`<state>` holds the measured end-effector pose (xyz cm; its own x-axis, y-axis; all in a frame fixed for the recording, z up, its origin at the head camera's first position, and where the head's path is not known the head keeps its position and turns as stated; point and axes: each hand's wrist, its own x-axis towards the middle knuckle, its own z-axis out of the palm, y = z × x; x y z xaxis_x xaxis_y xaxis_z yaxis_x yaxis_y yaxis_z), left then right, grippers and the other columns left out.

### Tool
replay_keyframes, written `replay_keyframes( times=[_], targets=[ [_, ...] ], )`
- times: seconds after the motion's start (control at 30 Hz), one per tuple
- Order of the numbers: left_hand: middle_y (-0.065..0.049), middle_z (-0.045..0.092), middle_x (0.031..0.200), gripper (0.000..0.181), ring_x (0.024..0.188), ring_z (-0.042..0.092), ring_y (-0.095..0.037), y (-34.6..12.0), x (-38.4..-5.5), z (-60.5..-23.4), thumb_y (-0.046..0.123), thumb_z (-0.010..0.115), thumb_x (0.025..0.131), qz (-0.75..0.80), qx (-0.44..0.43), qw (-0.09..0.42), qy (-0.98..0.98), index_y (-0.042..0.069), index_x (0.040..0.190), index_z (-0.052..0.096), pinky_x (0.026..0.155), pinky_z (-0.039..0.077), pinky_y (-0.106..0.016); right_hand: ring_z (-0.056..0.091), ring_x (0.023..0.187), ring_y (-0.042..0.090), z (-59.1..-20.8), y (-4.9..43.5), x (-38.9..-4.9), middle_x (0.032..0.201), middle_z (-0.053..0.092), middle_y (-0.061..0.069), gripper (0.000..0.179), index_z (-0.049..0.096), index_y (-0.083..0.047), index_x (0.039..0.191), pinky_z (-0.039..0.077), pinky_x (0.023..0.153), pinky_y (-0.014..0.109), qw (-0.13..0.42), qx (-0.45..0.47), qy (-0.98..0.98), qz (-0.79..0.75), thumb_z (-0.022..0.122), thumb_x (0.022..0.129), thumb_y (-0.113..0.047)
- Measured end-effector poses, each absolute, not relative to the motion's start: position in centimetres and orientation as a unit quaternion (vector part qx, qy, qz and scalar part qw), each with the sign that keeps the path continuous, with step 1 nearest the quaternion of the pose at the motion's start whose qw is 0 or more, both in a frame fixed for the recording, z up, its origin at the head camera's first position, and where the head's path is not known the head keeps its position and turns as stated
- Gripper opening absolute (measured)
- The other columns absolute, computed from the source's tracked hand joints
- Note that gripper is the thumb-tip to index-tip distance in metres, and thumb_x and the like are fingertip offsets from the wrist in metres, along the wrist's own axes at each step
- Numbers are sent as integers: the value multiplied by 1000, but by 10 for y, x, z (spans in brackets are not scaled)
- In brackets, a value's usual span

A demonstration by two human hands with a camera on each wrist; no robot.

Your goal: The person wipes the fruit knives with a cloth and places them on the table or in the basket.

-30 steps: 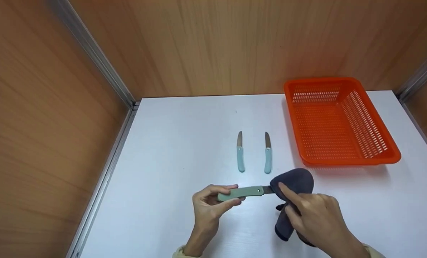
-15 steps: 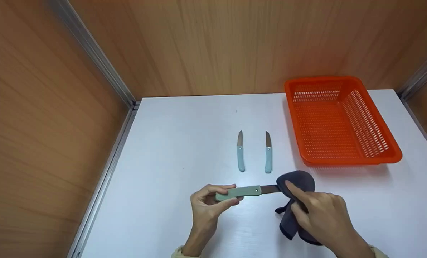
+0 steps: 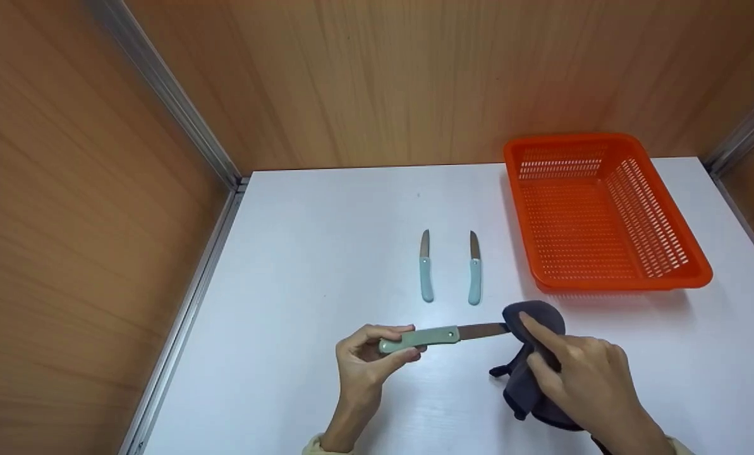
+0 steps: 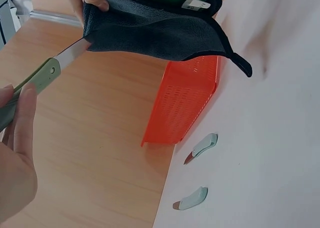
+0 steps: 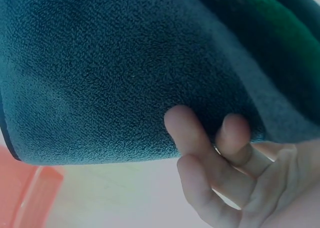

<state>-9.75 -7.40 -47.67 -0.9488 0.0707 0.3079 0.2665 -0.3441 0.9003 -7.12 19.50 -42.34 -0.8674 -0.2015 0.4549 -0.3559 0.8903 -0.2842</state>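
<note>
My left hand point(image 3: 367, 360) pinches the green handle of a small knife point(image 3: 427, 337), its blade pointing right. In my right hand point(image 3: 585, 373) is a dark cloth point(image 3: 535, 316), folded over the blade's tip, with the index finger lying along it. Most of the blade shows; only its tip is hidden by the cloth. The left wrist view shows the cloth point(image 4: 155, 36) with a green inner side and a white tag, hanging from the fingers. In the right wrist view, fingers point(image 5: 187, 133) press against the cloth's dark fuzzy face.
Two knives with light blue handles, a left one point(image 3: 426, 278) and a right one point(image 3: 474, 281), lie side by side on the white table point(image 3: 326, 253), blades pointing away. An orange perforated basket point(image 3: 610, 284) stands at the back right. Wooden panels point(image 3: 377, 82) enclose the table.
My right hand and the cloth have slid right along the blade toward its tip, uncovering more of it. The left hand and knife have shifted only slightly left.
</note>
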Motion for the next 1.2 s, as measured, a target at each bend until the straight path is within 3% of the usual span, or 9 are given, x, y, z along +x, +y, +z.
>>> replay_keyframes(
  times=[0.43,0.73,1.0,1.2],
  targets=[
    [-28,65,97,26,79,69,-36,-73,-98,-479,-7,75,74,-806,-149,50,-571,-16,89,56,68,59,-45,13,44,-4,-411,198,-69,48,24,-17,45,73,-11,108,10,36,12,284,184,-921,192,68,64,-5],
    [-29,66,97,26,81,68,-37,-70,-100,-481,-5,77,72,-801,-132,41,-583,-14,89,59,67,59,-45,15,43,-5,-403,189,-68,46,31,-16,45,73,-10,108,13,36,11,272,194,-923,191,72,63,-4],
    [-24,68,96,27,83,68,-36,-67,-101,-480,-3,79,70,-790,-148,52,-593,-11,88,61,71,58,-45,15,44,-4,-401,179,-70,46,28,-17,46,73,-13,109,10,37,10,275,221,-919,176,69,63,-6],
    [-24,68,95,27,85,68,-35,-66,-101,-481,-4,80,69,-789,-151,62,-592,-11,87,61,72,59,-43,16,42,-3,-403,169,-72,47,25,-18,44,73,-13,108,14,36,12,216,231,-934,166,72,64,-6]
  ],
)
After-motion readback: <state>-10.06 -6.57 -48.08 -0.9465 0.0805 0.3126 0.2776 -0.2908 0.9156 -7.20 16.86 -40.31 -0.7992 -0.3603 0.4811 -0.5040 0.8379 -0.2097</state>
